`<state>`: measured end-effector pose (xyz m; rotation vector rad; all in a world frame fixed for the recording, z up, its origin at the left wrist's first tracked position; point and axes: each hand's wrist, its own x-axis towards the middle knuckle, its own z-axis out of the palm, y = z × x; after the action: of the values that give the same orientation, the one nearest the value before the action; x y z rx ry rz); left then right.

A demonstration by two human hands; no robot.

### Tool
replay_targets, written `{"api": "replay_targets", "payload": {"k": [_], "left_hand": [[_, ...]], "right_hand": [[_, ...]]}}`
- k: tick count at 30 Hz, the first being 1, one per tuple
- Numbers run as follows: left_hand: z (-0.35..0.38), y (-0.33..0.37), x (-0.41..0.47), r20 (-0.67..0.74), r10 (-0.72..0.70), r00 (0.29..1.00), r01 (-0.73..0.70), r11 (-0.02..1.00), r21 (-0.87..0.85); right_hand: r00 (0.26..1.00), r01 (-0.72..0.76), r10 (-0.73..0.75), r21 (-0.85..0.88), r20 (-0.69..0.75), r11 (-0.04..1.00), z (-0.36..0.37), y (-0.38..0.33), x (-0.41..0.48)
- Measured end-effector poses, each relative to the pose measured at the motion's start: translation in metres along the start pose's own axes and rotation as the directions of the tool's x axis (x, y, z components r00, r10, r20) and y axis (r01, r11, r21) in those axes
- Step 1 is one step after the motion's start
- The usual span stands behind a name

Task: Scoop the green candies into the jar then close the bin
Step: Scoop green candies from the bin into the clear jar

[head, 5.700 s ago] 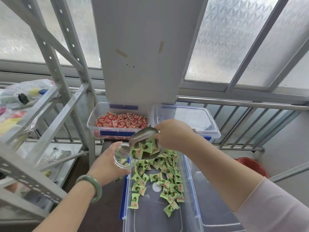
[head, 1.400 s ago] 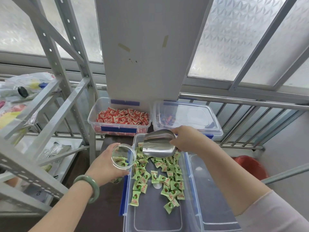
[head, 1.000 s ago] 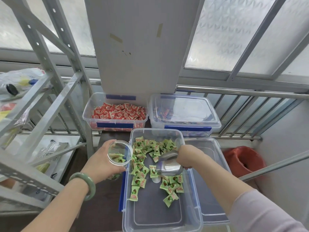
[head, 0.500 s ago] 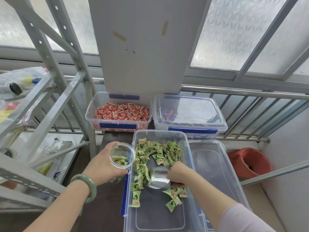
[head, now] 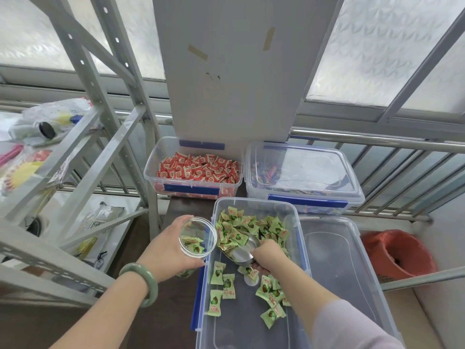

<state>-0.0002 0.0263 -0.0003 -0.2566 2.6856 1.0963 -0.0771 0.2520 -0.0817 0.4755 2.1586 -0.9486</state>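
The green candies (head: 247, 229) lie in an open clear bin (head: 254, 206) with blue latches, heaped against its far wall and scattered loosely toward the near end, where much of the bin's floor shows bare; a few more sit in the bottom of a clear jar (head: 198, 236) held just outside the bin's left rim, its open mouth tilted toward the camera. A metal scoop (head: 242, 250) rests inside the bin with its mouth pushed into the near edge of the heap; the right hand (head: 268, 258) is curled around its handle, grip pressed tight on it, wrist bent down and forearm coming in from the lower right over the bin's near right corner. The left hand (head: 167, 253) wraps the jar from below and behind, grip closed around its side, a green bangle (head: 142, 283) on the wrist; it hangs over the dark surface (head: 156, 321) beside the bin's left wall. The bin's lid (head: 337, 258) lies flat just beside the bin's right wall. Beyond the bin's far wall stand two more bins, close together: an open one of red candies (head: 197, 168) on the left and a lidded one (head: 302, 170) on the right. A grey metal rack (head: 83, 137) crowds the left edge of the surface; a railing (head: 392, 144) and a red bucket (head: 397, 253) stand to the right.
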Motion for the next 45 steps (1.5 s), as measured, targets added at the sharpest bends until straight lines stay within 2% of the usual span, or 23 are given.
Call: {"api": "replay_targets", "payload": {"k": [4, 9, 17, 23, 27, 30, 36, 38, 41, 45], "left_hand": [[-0.002, 0.000, -0.003, -0.010, -0.006, 1.000, 0.006, 1.000, 0.003], [-0.001, -0.002, -0.003, -0.013, -0.004, 1.000, 0.004, 1.000, -0.005], [-0.001, -0.006, 0.002, -0.013, -0.014, 1.000, 0.014, 1.000, -0.004], [-0.003, -0.003, 0.003, -0.034, 0.012, 0.999, -0.012, 1.000, 0.003], [-0.006, 0.001, 0.001, -0.037, 0.022, 0.999, -0.022, 1.000, 0.004], [-0.008, 0.005, -0.003, -0.040, 0.032, 0.999, -0.032, 0.999, 0.001], [-0.010, 0.013, -0.010, -0.036, 0.027, 0.999, -0.027, 1.000, -0.013], [-0.010, 0.016, -0.013, -0.040, 0.028, 0.999, -0.030, 0.999, -0.037], [-0.012, 0.022, -0.017, -0.048, 0.047, 0.998, -0.050, 0.997, -0.064], [-0.014, 0.027, -0.018, -0.040, 0.061, 0.997, -0.061, 0.998, 0.003]], "right_hand": [[0.999, -0.017, 0.016, 0.005, 0.041, 1.000, -0.001, 0.006, 0.004], [0.999, 0.038, -0.034, 0.200, -0.021, 0.979, -0.007, 0.023, -0.008], [0.991, 0.103, -0.075, 0.289, -0.107, 0.952, -0.016, 0.029, -0.041], [0.968, 0.239, -0.205, 0.285, -0.144, 0.928, -0.044, 0.010, -0.064], [0.946, 0.312, -0.290, 0.169, -0.143, 0.935, -0.069, -0.012, -0.081], [0.922, 0.376, -0.374, 0.006, -0.097, 0.926, -0.087, -0.033, -0.101], [0.877, 0.446, -0.479, -0.326, -0.023, 0.834, -0.095, -0.085, -0.138], [0.866, 0.454, -0.498, -0.466, 0.032, 0.760, -0.088, -0.101, -0.147], [0.846, 0.429, -0.525, -0.706, 0.094, 0.564, -0.073, -0.122, -0.156], [0.812, 0.379, -0.578, -0.824, 0.079, 0.421, -0.058, -0.138, -0.163]]}}
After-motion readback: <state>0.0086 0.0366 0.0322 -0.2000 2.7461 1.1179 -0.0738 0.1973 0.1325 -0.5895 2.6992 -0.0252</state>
